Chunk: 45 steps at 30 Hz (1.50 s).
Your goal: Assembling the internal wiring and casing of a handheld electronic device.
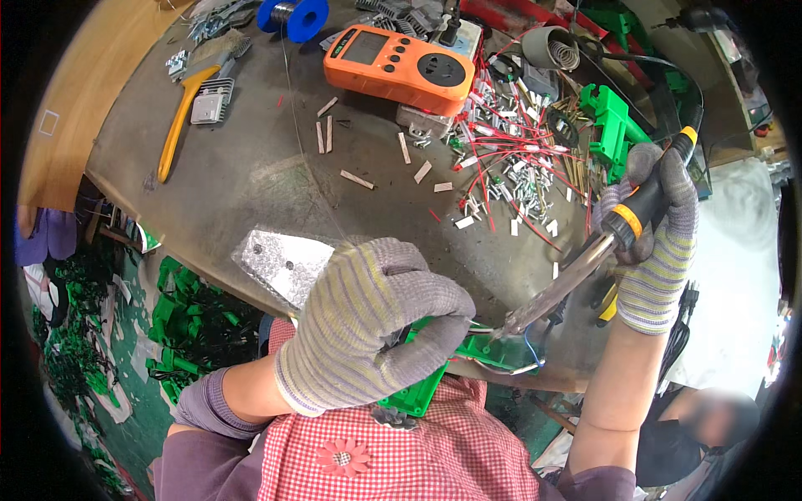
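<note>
My right hand [656,225], in a striped work glove, grips a soldering iron [639,213] by its black and orange handle. The iron's metal shaft slants down to the left, its tip close to wires at a green plastic housing [493,349]. My left hand [388,313], gloved the same way, is closed in a pinch above that housing and covers part of it. A thin solder wire [302,150] runs from a blue spool [294,15] to my left hand; its end is hidden. Blue and white wires [530,357] curve out of the housing's right end.
A silvery padded piece [284,263] lies beside my left hand. Farther back are an orange meter [401,68], a pile of red-wired parts and screws [522,159], and a green plastic casing [607,125]. A yellow-handled brush [180,121] lies at left. Another person [697,434] is at lower right.
</note>
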Tool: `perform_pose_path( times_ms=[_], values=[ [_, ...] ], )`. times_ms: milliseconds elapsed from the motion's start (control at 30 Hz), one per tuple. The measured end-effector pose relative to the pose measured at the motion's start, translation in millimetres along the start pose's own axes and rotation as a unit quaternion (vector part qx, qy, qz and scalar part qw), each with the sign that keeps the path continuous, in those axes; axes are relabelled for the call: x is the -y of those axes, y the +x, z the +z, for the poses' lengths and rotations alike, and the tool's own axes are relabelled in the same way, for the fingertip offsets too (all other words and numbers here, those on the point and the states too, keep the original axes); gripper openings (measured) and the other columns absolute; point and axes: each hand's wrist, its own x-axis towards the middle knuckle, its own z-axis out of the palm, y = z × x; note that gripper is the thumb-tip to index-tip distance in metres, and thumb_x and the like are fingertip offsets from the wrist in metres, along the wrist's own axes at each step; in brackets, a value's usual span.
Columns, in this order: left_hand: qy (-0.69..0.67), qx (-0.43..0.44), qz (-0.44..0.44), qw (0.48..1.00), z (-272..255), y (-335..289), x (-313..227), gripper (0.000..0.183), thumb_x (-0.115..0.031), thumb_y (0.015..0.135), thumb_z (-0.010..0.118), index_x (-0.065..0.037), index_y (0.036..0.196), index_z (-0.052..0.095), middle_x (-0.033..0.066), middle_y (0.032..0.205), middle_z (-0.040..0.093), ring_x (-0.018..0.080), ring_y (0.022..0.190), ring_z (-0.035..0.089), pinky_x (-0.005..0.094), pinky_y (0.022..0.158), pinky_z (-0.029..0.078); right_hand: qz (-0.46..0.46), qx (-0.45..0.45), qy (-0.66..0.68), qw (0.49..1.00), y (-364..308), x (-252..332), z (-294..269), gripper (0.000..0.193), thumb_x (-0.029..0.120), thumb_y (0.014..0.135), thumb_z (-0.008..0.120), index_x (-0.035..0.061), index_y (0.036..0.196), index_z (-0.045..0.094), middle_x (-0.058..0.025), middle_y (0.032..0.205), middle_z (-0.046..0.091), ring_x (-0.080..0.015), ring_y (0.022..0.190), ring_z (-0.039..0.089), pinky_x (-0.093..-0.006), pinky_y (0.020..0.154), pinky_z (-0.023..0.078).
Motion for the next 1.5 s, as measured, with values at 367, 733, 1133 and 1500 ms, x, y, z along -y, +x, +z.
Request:
perform_pose_path(
  times_ms=[367, 733, 1133, 1500],
  values=[
    [-0.039, -0.081, -0.042, 0.995, -14.0, -30.6, 5.5, 0.009, -0.005, 0.078, 0.071, -0.006, 0.087, 0.068, 0.0056, 0.078, 0.062, 0.0198, 0.068, 0.055, 0.0337, 0.064, 0.045, -0.049, -0.015, 0.048, 0.998, -10.7, 13.8, -25.4, 0.036, 0.04, 0.097, 0.061, 0.0038, 0.096, 0.058, -0.0046, 0.073, 0.058, -0.0169, 0.059, 0.062, -0.0291, 0.047, 0.047],
    [0.013, -0.003, 0.016, 1.0, -4.0, -27.1, -1.3, 0.017, -0.012, 0.073, 0.078, -0.012, 0.09, 0.074, 0.0049, 0.082, 0.058, 0.0228, 0.076, 0.057, 0.0348, 0.069, 0.045, -0.068, -0.005, 0.063, 0.996, -46.2, 3.8, -1.0, 0.031, 0.033, 0.099, 0.06, 0.0041, 0.097, 0.049, -0.0014, 0.071, 0.048, -0.0144, 0.051, 0.051, -0.0299, 0.046, 0.043],
    [0.014, 0.018, 0.015, 1.0, 0.7, -22.0, -3.6, 0.016, -0.011, 0.076, 0.077, -0.012, 0.091, 0.075, 0.0051, 0.084, 0.057, 0.0231, 0.077, 0.056, 0.0352, 0.069, 0.045, -0.109, -0.095, -0.01, 0.989, -44.2, -13.9, 15.8, 0.038, 0.037, 0.099, 0.06, -0.0011, 0.095, 0.056, -0.0045, 0.079, 0.051, -0.005, 0.041, 0.036, -0.0202, 0.043, 0.034],
    [0.037, 0.014, 0.008, 0.999, 2.1, -27.2, -6.9, 0.016, -0.009, 0.075, 0.077, -0.012, 0.091, 0.073, 0.0052, 0.081, 0.057, 0.023, 0.075, 0.056, 0.0351, 0.068, 0.045, -0.068, -0.066, -0.012, 0.995, -51.3, -7.1, 5.6, 0.032, 0.034, 0.1, 0.057, 0.0032, 0.096, 0.049, -0.0023, 0.072, 0.046, -0.0161, 0.056, 0.054, -0.0291, 0.052, 0.045]
  ],
)
